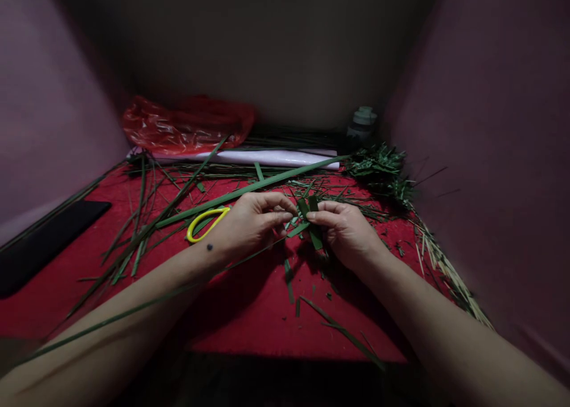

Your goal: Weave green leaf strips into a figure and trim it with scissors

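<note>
A small folded piece of green leaf strips (310, 221) sits between my two hands, with short ends pointing up and down. My right hand (350, 232) pinches its right side between thumb and fingers. My left hand (262, 218) is close on the left, fingers curled and thumb and forefinger nearly together; what they grip, if anything, does not show clearly. From the folded piece a long narrow leaf strip (178, 290) trails to the lower left across my left forearm. Yellow-handled scissors (192, 230) lie beside my left wrist, partly hidden by it.
Long leaf blades (249, 188) and cut scraps are strewn over the red tabletop (240, 312). Behind lie a red plastic bag (187, 125) and a white roll (267, 157). A bottle (363, 123) and a green leafy bundle (380, 169) stand right; a black flat object (53, 240) lies left.
</note>
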{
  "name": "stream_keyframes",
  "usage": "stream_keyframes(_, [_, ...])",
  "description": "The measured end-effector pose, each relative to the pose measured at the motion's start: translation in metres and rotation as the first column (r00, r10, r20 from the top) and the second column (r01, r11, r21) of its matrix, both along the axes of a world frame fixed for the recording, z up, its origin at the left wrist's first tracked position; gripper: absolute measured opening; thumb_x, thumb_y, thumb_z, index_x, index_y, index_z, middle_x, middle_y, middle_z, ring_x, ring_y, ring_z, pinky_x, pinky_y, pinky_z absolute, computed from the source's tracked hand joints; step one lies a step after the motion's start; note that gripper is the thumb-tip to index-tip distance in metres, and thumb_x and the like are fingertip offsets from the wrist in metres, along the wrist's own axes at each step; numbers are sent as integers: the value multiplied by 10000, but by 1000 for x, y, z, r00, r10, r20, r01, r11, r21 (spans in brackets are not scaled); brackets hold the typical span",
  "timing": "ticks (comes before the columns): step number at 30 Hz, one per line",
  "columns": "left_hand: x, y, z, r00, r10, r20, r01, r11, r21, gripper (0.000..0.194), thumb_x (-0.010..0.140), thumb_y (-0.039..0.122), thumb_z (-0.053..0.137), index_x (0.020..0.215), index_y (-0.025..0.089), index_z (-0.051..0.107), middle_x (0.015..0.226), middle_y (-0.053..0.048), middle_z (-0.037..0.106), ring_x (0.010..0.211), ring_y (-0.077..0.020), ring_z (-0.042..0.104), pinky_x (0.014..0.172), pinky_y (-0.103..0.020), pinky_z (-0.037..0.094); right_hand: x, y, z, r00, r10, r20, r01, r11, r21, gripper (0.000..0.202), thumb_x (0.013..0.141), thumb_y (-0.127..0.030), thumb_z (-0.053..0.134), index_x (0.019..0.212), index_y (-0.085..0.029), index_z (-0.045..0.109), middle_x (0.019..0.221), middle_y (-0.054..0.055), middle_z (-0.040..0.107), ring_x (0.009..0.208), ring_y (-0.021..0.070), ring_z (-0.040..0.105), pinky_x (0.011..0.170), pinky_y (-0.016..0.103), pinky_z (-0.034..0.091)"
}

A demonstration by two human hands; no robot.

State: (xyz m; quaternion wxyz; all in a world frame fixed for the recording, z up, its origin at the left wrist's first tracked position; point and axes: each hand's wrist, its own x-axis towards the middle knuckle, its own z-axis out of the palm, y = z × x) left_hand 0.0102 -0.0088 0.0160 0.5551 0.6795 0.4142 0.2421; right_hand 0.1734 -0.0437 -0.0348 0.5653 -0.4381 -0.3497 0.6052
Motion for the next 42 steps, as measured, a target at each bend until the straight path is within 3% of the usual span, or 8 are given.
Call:
stream_keyframes(8, [0, 1, -8, 1000, 0, 16, 1, 998, -61, 140, 726, 246, 576, 841, 170, 596, 493, 28, 528, 385, -91, 458, 354, -190, 334, -1, -3, 1, 998, 6, 57, -7, 1000, 19, 164, 600, -235, 691, 604, -170, 540, 518, -52, 503, 447, 74, 428, 465, 226, 316])
stream_keyframes(21, [4, -5, -4, 995, 30, -98, -25, 998, 57, 163, 720, 221, 549, 779, 134, 673, 445, 45, 470, 356, -49, 377, 337, -153, 275, -1, -2, 0, 994, 11, 107, -15, 999, 43, 152, 610, -232, 674, 593, -168, 538, 509, -62, 472, 450, 66, 384, 457, 222, 276])
stream_keyframes(32, [3, -5, -6, 995, 4, -101, 3, 997, 76, 195, 726, 260, 541, 773, 127, 676, 448, 49, 429, 383, -41, 303, 361, -163, 210, -2, -1, 2, 1000, 8, -26, -8, 1000, -1, 87, 606, -117, 615, 613, -178, 553, 505, -64, 492, 442, 68, 419, 465, 213, 314])
stream_keyframes(42, [3, -5, -5, 990, -14, -141, 32, 991, 126, 220, 734, 269, 507, 780, 126, 668, 594, 1, 575, 472, -75, 413, 444, -187, 297, -2, -3, 4, 996, 29, 79, -32, 999, 30, 127, 621, -182, 634, 591, -167, 511, 495, -68, 465, 429, 64, 387, 443, 213, 283])
